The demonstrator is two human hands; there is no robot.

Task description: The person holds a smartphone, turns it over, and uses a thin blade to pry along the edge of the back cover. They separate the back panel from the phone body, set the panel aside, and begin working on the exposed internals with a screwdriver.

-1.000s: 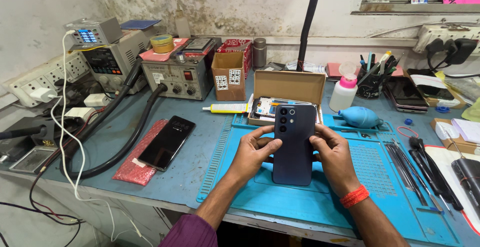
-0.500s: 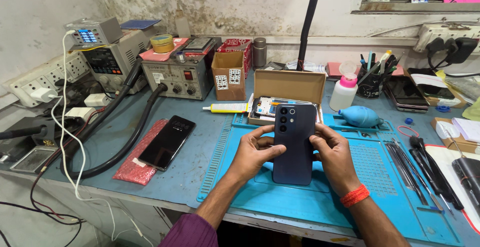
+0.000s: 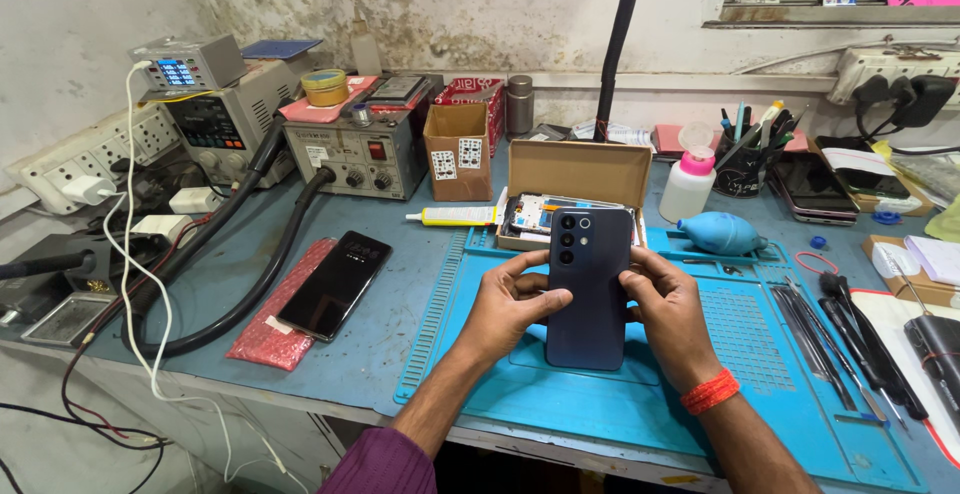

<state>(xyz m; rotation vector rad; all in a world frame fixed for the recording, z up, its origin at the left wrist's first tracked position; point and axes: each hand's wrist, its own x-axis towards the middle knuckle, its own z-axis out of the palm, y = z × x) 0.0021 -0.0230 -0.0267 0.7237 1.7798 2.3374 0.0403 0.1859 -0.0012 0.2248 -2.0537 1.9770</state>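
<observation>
Between the left grip [image 3: 508, 309] and the right grip [image 3: 668, 316] stands a dark blue phone [image 3: 588, 289], its back smooth with a soft satin sheen and three glossy lens rings. Under both grips lies a blue mat [image 3: 760, 354], matt and rubbery, moulded with ribs and small trays. Just beyond the grips sits a box [image 3: 575, 172] of plain brown cardboard, dull and fibrous. Left of the left grip, a second phone [image 3: 334, 284] shows glossy black glass, resting on red bubble wrap [image 3: 268, 329]. The desk [image 3: 400, 354] looks painted blue, worn matt.
</observation>
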